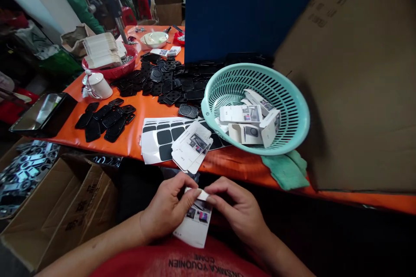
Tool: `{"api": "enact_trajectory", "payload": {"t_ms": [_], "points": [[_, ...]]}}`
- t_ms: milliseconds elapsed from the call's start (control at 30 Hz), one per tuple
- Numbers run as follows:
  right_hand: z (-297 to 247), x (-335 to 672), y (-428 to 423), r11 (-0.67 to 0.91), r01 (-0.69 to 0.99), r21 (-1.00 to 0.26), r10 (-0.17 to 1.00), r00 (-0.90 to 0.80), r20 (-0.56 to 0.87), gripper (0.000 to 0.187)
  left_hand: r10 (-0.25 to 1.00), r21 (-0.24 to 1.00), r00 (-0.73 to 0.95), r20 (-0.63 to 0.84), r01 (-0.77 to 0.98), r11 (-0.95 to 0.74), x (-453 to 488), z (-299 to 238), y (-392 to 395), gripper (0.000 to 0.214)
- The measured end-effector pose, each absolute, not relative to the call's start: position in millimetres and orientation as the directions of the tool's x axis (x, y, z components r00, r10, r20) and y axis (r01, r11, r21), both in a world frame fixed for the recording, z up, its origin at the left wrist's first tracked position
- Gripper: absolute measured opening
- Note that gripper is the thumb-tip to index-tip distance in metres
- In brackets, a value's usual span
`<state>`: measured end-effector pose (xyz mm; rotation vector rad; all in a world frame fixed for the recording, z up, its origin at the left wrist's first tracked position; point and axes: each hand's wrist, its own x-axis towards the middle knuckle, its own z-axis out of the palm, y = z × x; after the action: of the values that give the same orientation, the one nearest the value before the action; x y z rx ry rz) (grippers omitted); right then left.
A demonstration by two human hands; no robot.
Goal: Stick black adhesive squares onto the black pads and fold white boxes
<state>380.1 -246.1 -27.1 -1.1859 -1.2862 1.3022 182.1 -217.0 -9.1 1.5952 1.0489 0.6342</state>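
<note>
A small white printed carton (195, 225) is between my two hands, just in front of my red shirt. My left hand (169, 207) pinches its upper left edge between thumb and fingers. At the upper right corner, the thumb and fingertips of my right hand (238, 212) close on the same carton. Beyond my hands, a stack of flat white cartons (193, 147) lies on sheets of black stickers (156, 138) at the table's edge. A mint-green basket (300, 117) to the right holds several folded white boxes (242, 114).
Black plastic parts (162, 80) are heaped across the orange table (130, 147), with a smaller pile (107, 119) nearer. A white lidded mug (97, 85) and red basket (121, 70) stand at left. Large cardboard (364, 95) walls the right side. Open cartons (65, 207) sit low left.
</note>
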Motion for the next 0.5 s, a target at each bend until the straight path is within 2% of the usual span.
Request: {"api": "enact_trajectory", "payload": {"t_ms": [100,167,233,333,433,500], "points": [[-19,377,-242,-0.273,-0.057,-0.960,0.959,-0.095,-0.267,0.018,0.874,0.948,0.465,-0.144,0.318,-0.013,185,3,-212,0.024],[-13,377,-238,-0.298,-0.063,-0.953,0.949,-0.132,-0.288,0.020,0.875,0.953,0.452,-0.171,0.301,0.031,188,9,-208,0.024],[-8,379,-236,-0.198,0.015,-0.980,0.973,-0.120,-0.198,0.017,0.875,0.961,0.435,-0.211,0.258,0.103,190,11,-206,0.023],[-7,381,-240,0.058,0.141,-0.988,0.988,-0.149,0.036,0.013,0.877,0.974,0.430,-0.213,0.162,0.157,187,5,-206,0.022],[-15,381,-250,0.237,0.154,-0.959,0.952,-0.231,0.199,0.014,0.876,0.992,0.468,-0.112,0.108,0.069,177,-8,-211,0.023],[-23,378,-256,0.282,0.158,-0.946,0.934,-0.270,0.233,0.017,0.859,0.995,0.509,-0.055,0.100,0.004,170,-16,-215,0.024]]}}
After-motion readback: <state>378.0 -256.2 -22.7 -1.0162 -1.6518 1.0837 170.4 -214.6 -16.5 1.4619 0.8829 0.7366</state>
